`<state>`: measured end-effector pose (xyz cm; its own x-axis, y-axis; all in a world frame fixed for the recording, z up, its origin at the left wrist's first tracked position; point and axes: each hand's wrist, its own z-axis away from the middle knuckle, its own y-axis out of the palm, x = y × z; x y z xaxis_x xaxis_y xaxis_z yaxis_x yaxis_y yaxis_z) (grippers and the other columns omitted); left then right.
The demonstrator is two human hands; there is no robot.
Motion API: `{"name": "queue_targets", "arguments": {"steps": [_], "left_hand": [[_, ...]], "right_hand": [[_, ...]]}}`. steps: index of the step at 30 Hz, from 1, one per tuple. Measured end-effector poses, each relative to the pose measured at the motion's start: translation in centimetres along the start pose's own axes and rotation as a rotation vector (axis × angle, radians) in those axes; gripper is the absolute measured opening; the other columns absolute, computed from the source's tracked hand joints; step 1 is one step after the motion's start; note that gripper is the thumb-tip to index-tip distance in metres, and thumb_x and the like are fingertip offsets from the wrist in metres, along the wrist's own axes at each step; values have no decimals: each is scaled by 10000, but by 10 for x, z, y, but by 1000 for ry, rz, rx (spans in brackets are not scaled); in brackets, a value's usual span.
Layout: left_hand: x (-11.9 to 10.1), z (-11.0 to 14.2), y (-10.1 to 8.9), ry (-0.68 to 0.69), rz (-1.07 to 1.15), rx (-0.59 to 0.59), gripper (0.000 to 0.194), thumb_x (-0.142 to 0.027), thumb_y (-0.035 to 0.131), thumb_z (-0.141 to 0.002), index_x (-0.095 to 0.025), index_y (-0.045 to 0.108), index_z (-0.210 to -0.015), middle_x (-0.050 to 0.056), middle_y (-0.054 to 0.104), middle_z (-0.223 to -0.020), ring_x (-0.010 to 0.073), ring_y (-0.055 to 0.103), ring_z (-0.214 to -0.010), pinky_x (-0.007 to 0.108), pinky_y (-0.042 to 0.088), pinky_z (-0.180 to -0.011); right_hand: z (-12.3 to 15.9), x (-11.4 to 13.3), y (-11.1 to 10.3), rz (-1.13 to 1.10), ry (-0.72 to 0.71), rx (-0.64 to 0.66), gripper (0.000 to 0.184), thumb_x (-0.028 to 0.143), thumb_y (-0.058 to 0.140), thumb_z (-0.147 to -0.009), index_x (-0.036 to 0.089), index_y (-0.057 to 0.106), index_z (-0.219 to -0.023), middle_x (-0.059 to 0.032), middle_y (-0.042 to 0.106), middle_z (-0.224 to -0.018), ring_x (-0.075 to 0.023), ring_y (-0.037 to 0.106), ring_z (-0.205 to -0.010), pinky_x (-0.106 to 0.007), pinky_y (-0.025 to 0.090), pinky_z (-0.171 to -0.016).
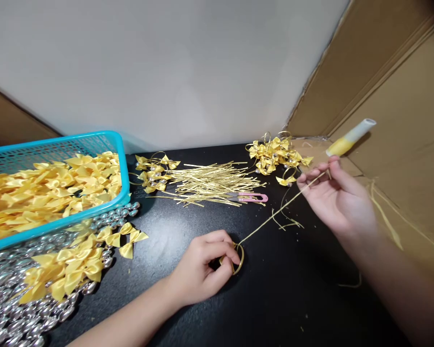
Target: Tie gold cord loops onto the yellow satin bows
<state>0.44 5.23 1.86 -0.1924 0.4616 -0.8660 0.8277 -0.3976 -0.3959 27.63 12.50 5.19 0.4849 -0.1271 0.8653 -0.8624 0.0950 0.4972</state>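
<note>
My left hand [202, 265] rests on the black table, its fingers pinched round a small loop of gold cord [238, 258]. From the loop a taut gold cord [275, 217] runs up and to the right. My right hand [336, 197] pinches the far end of that cord between thumb and fingers, raised a little above the table. A pile of cut gold cords [213, 183] lies beyond my hands, with small pink scissors [251, 197] at its near edge.
A turquoise basket [121, 159] of yellow satin bows stands at the left. Loose bows [68, 270] lie on silver beads [14, 308] at lower left. Finished bows with loops [275, 154] sit at the back right. A yellow glue tube [350, 137] leans on cardboard [401, 120].
</note>
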Motion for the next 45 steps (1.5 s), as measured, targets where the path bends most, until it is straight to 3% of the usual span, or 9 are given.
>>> {"name": "queue_targets", "arguments": {"steps": [6,12,16,21,25,29,34,38,45], "left_hand": [[2,3,2,12,8,49,191,-40,517,-744,-117,691,-757,69,644,-698,116,567,-591,208,448,-535],[4,2,2,-3,36,88,90,-102,613,-773,-126,698,-787,77,683,-722,133,605,-637,228,477,-587],[2,0,2,-109,109,75,78,-104,660,-739,-137,706,-793,58,683,-745,106,547,-593,194,402,-513],[-3,-2,3,-222,202,13,128,-98,660,-729,-141,717,-835,0,609,-677,74,405,-518,192,339,-489],[-5,-4,5,-258,187,6,99,-160,705,-728,-140,731,-822,-25,531,-612,92,430,-540,210,337,-515],[-5,-5,6,-295,221,-36,256,-200,748,-717,-147,750,-968,-30,541,-605,90,410,-530,208,337,-511],[-3,-5,6,-344,223,-57,256,-151,694,-757,-151,758,-1005,-17,591,-621,75,394,-505,200,343,-500],[1,-2,6,-434,295,-78,170,-227,656,-830,-150,761,-939,11,639,-636,89,464,-522,212,388,-517],[1,-3,1,-449,437,-130,146,-261,657,-856,-156,752,-890,63,728,-799,157,660,-749,266,521,-703]], "right_hand": [[-6,9,-5,-32,-44,-39,78,261,744,-807,310,689,-781,58,633,-686,-106,608,-691,-298,538,-763],[-5,22,-5,184,-114,-40,195,291,563,-942,292,672,-781,11,652,-718,-113,638,-719,-345,516,-778],[31,13,25,327,-94,100,106,303,641,-873,302,679,-774,36,654,-695,-116,645,-647,-308,562,-684],[90,-18,66,515,207,330,112,115,699,-745,226,719,-753,0,708,-724,-135,683,-670,-234,562,-610],[104,-27,74,693,-53,440,161,46,655,-751,200,706,-749,-22,730,-837,-135,689,-789,-239,550,-739],[103,-30,68,843,-275,572,189,15,643,-751,197,680,-787,-15,735,-812,-147,669,-783,-284,532,-759],[101,-40,61,965,-295,512,166,45,635,-787,208,661,-773,0,725,-752,-156,665,-727,-313,520,-726],[96,-44,56,974,-266,409,151,76,639,-791,217,675,-750,-5,729,-717,-164,683,-693,-292,544,-671],[96,-52,49,930,-300,371,180,75,644,-778,246,698,-784,5,756,-754,-183,724,-731,-370,565,-837]]}}
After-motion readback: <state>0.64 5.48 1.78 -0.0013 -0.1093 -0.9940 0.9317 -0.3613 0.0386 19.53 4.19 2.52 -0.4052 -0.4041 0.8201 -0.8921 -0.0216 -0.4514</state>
